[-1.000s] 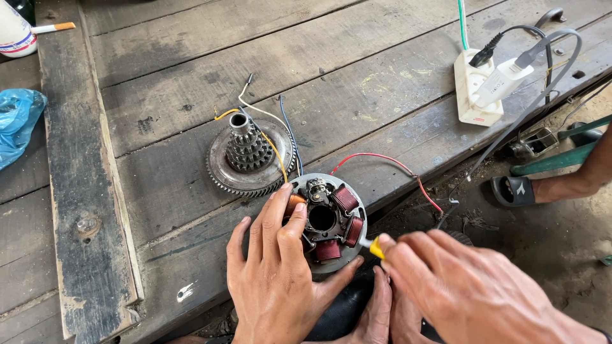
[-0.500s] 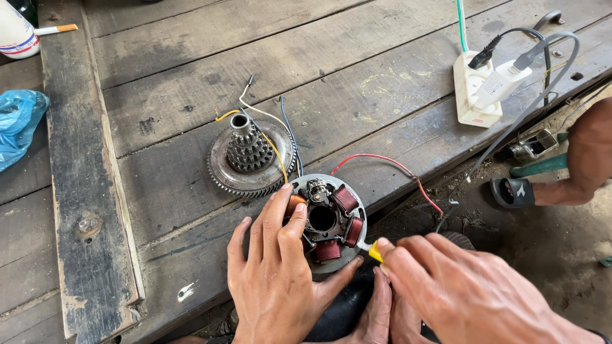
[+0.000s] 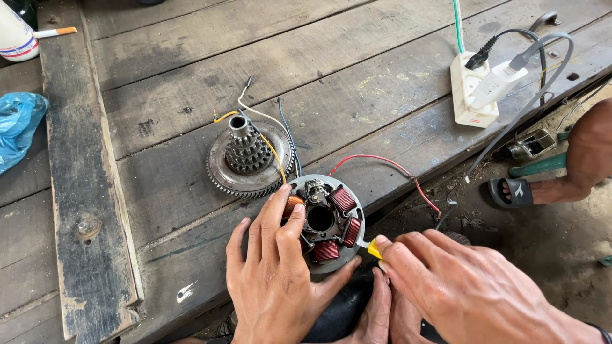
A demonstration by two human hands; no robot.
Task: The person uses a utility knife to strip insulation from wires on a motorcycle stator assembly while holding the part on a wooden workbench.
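A round metal stator plate (image 3: 326,222) with several copper-wound coils lies at the near edge of a wooden workbench (image 3: 191,57). My left hand (image 3: 274,274) presses on its left side, fingers spread over a coil. My right hand (image 3: 459,286) grips a small tool with a yellow handle (image 3: 373,249), its tip touching the plate's right rim. Red, yellow, white and blue wires (image 3: 382,162) run off the plate.
A toothed gear cluster (image 3: 247,158) stands just behind the plate. A white power strip (image 3: 473,89) with plugs and cables lies at the right. A blue plastic bag (image 3: 19,124) and a white container (image 3: 16,35) are at the far left. Another person's sandalled foot (image 3: 529,191) rests beyond the bench edge.
Both hands stay on the plate and tool, hardly moving. The other person's leg at the right has shifted slightly.
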